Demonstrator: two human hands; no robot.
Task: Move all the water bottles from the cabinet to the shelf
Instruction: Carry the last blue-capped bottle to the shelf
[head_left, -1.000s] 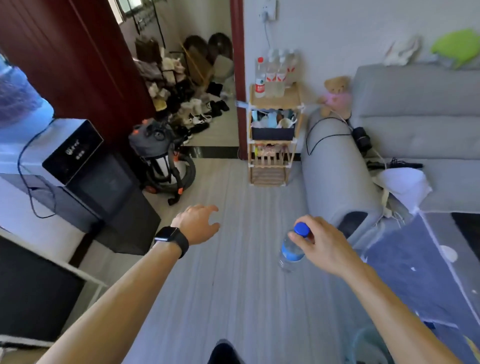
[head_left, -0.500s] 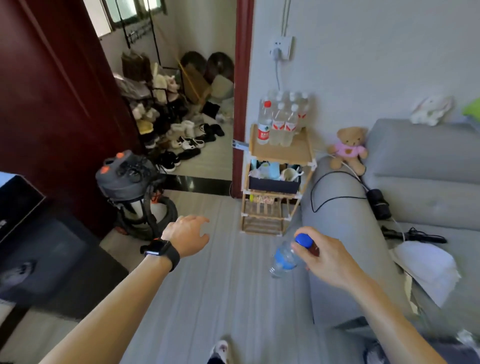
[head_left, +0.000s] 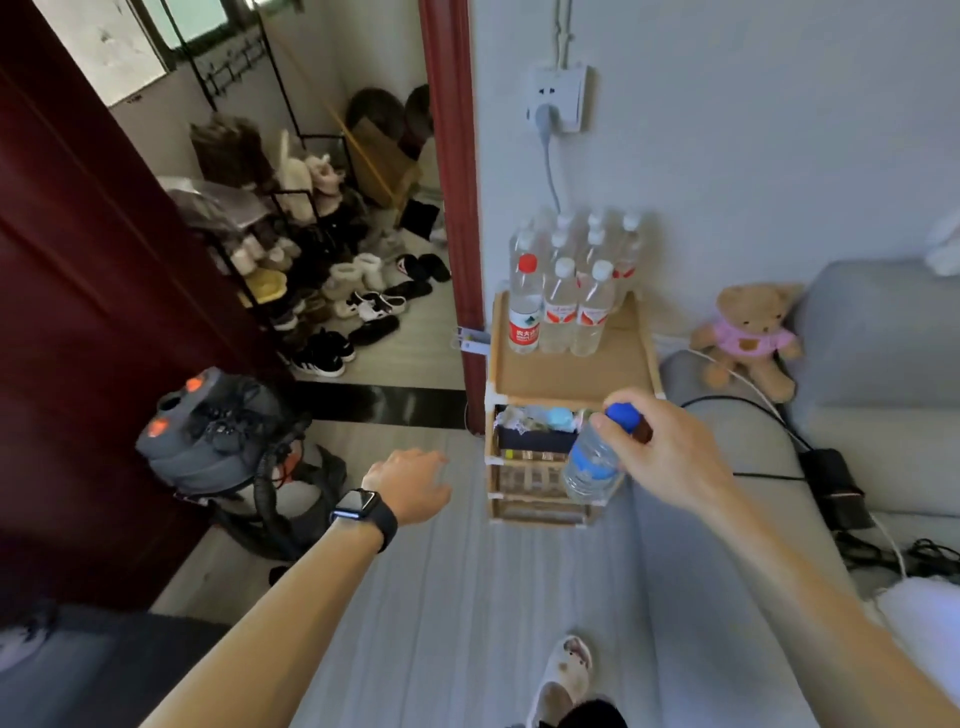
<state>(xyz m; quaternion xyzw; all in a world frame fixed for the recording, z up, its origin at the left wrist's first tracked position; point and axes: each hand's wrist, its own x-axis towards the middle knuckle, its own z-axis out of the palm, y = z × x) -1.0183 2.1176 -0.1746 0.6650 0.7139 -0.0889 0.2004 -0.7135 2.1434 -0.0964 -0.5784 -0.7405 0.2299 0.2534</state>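
My right hand grips a clear water bottle with a blue cap and blue label by its neck; the bottle hangs tilted in front of the small wooden shelf. Several water bottles with white caps and one with a red cap stand at the back of the shelf's top against the wall. My left hand, with a dark watch on the wrist, hovers over the floor to the left of the shelf, fingers loose and holding nothing. The cabinet is out of view.
A grey sofa arm lies right of the shelf, with a teddy bear and black cables on it. A grey vacuum cleaner sits at the left by a dark red door. Shoes fill the doorway beyond.
I have moved closer to the shelf, which now looms larger. My right hand has carried the blue-capped bottle up and forward toward the shelf's front. The left hand stayed empty.
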